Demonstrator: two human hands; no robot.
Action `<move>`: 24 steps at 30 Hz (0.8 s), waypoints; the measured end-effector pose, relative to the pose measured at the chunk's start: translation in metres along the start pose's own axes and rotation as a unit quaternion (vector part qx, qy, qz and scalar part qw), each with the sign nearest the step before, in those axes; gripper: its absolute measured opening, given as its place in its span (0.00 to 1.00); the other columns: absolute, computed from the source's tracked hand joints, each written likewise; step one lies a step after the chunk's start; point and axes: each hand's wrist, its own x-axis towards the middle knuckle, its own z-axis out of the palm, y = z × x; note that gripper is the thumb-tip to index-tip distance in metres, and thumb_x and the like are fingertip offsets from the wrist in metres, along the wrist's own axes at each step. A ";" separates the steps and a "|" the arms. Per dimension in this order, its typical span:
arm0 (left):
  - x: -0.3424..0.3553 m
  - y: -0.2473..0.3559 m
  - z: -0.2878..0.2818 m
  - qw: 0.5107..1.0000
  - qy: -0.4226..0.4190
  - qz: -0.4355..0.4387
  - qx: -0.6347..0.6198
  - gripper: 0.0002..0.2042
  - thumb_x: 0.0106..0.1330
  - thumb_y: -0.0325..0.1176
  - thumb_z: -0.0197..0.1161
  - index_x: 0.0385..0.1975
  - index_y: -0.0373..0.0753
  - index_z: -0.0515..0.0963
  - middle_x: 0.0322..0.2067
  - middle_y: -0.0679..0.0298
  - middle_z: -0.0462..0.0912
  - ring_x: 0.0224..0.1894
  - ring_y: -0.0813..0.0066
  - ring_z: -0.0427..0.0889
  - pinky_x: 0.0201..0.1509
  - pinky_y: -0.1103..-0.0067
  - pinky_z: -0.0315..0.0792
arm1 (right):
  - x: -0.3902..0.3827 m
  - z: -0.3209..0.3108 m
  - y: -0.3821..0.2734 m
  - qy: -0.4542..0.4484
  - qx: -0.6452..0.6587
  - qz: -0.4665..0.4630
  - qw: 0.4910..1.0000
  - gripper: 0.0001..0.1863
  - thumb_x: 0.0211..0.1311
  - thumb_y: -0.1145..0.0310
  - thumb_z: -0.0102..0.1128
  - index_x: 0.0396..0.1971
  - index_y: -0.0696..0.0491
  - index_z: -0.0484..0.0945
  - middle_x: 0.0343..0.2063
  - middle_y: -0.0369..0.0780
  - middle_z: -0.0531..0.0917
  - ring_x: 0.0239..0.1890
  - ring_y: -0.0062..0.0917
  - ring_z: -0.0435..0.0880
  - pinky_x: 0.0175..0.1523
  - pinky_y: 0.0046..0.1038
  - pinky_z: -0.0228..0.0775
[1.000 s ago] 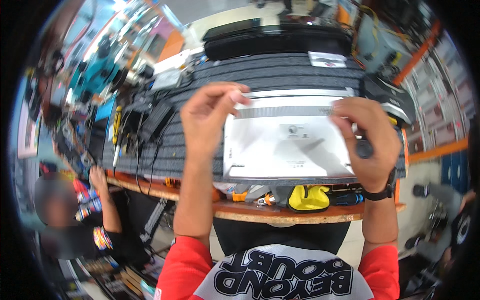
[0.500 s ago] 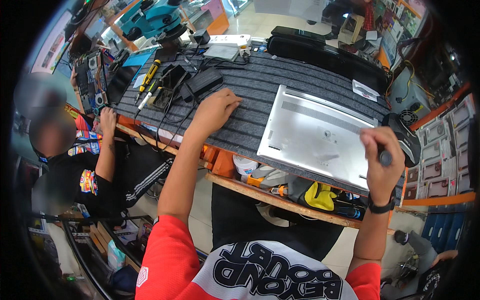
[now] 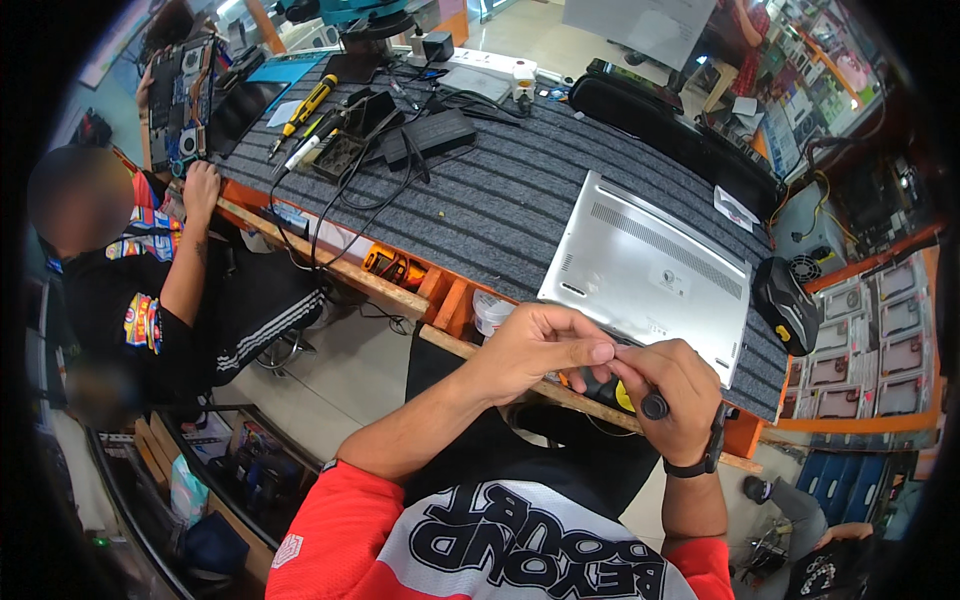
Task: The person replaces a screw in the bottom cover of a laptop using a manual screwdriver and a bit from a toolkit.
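Observation:
A silver laptop lies underside up on the grey ribbed mat, near the bench's front edge. My right hand is closed round a screwdriver; the dark round end of its handle shows below the fist. My left hand meets the right in front of the laptop's near edge. Its thumb and forefinger are pinched where the screwdriver's tip end lies. What they pinch is too small or too hidden to make out.
Left on the mat lie a yellow-and-black screwdriver, a black box and cables. A black case stands behind the laptop, a black-and-grey device right of it. At far left, a co-worker's hand rests near an opened laptop.
My left hand has come off the mat, moving right and toward me to meet the right hand. My right hand has moved left and down with the screwdriver. The view has shifted.

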 end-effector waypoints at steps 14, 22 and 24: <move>-0.001 -0.020 0.002 0.980 0.117 0.151 -0.055 0.08 0.70 0.31 0.68 0.40 0.32 0.83 0.33 0.57 0.87 0.35 0.70 0.88 0.40 0.77 0.83 | 0.054 -0.010 0.003 0.244 0.668 0.044 0.701 0.27 0.81 0.43 0.36 0.22 0.44 0.63 0.17 0.30 0.66 0.15 0.14 0.60 0.21 0.19 0.54; 0.002 -0.034 0.007 0.977 0.136 0.132 -0.096 0.08 0.70 0.33 0.68 0.40 0.33 0.83 0.33 0.58 0.87 0.35 0.71 0.88 0.42 0.75 0.84 | 0.048 0.022 0.010 0.279 0.660 0.157 0.680 0.26 0.83 0.47 0.36 0.21 0.45 0.61 0.16 0.29 0.65 0.15 0.14 0.57 0.20 0.18 0.51; 0.004 -0.034 0.005 0.975 0.136 0.134 -0.114 0.08 0.70 0.33 0.68 0.40 0.33 0.83 0.33 0.58 0.87 0.35 0.71 0.88 0.42 0.75 0.84 | 0.051 0.018 0.008 0.297 0.678 0.159 0.653 0.26 0.83 0.48 0.36 0.21 0.45 0.61 0.16 0.29 0.65 0.15 0.13 0.56 0.20 0.18 0.52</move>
